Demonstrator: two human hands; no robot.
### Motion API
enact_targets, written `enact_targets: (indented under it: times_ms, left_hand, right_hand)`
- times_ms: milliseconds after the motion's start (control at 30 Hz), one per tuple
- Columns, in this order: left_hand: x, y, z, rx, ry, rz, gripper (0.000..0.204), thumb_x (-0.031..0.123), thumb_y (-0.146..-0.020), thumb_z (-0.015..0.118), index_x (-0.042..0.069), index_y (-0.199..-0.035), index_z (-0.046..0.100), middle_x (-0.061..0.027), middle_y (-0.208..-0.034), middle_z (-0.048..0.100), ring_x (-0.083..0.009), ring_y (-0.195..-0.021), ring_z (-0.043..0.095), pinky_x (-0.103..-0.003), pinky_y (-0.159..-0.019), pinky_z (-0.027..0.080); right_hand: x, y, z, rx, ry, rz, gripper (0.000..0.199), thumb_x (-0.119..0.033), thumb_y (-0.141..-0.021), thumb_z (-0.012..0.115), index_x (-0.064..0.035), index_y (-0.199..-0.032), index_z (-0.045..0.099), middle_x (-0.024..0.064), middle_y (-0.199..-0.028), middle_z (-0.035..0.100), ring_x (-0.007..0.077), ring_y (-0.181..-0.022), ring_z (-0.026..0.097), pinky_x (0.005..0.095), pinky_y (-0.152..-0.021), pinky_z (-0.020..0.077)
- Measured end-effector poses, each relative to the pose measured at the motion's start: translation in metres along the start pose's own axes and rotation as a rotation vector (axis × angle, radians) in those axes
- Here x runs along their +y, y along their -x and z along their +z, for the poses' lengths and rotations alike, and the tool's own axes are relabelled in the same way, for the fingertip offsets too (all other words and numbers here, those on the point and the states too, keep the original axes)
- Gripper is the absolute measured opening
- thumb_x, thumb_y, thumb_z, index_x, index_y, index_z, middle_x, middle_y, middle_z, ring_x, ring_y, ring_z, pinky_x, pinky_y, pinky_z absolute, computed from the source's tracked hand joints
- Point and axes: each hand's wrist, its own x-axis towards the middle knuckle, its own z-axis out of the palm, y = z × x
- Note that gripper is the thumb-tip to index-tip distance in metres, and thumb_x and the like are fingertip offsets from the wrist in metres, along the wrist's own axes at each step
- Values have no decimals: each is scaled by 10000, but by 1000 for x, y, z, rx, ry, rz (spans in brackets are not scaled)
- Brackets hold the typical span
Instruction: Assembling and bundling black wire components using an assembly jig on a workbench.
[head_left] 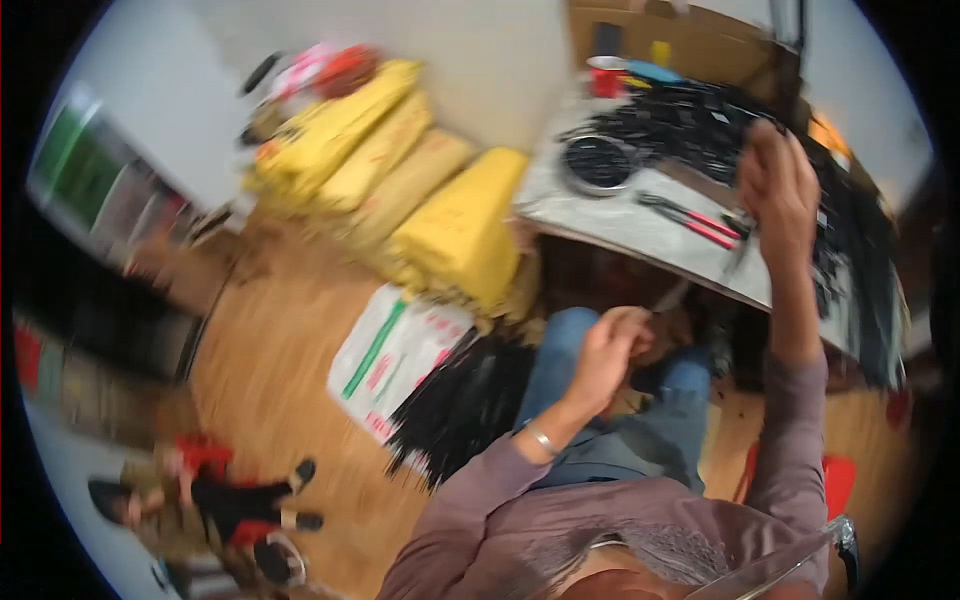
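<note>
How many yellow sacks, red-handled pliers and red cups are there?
Yellow sacks: 4
Red-handled pliers, lying on the table near the right hand: 1
Red cup: 1
Total: 6

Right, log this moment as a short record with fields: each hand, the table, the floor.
left hand: loosely curled above the lap, holding a thin pale stick-like item; what it is cannot be told
right hand: raised over the table, grip closed; what it holds is blurred
table: pale top, heap of black parts, round black dish, red-handled pliers
floor: yellow sacks, white printed sack, pile of black strips
</note>
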Motion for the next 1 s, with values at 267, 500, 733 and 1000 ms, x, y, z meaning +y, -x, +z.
enact_targets:
  times_ms: [267, 500, 733, 1000]
  left_hand:
    - [-20, -6, 21, -177, -101, -47, 291, 283, -963, 541, 14, -1056, 603, -19, -833, 611, -95, -758, 579, -244, -721, 485]
    - [11, -33, 29, -221, -199, 24, 258, 262, -965, 538, 26, -1042, 612, -15, -802, 616, -90, -723, 577, -231, -686, 477]
    - [98, -104, 111, -490, -218, 111, 421, 433, -955, 507, 22, -1018, 572, -58, -871, 611, -145, -764, 607, -276, -711, 497]
    - [101, -172, 165, -530, 147, -26, 370, 395, -920, 578, 32, -971, 533, -89, -834, 607, -261, -794, 628, -403, -708, 545]
  right_hand:
    - [179, 6, -84, 175, 486, -258, 193, -184, -982, 434, -40, -897, 531, -27, -632, 441, 65, -524, 398, 220, -464, 320]
    - [121, -18, -71, 122, 452, -99, 168, -165, -968, 444, -40, -890, 526, 11, -597, 462, 98, -470, 430, 252, -433, 354]
    - [36, 26, -65, -164, 112, 263, 195, -188, -974, 466, -4, -953, 524, 1, -577, 471, 87, -449, 488, 234, -399, 387]
    - [29, 70, -108, -192, 563, 12, 315, -95, -891, 495, -11, -1194, 491, 93, -674, 569, 164, -583, 566, 322, -553, 461]
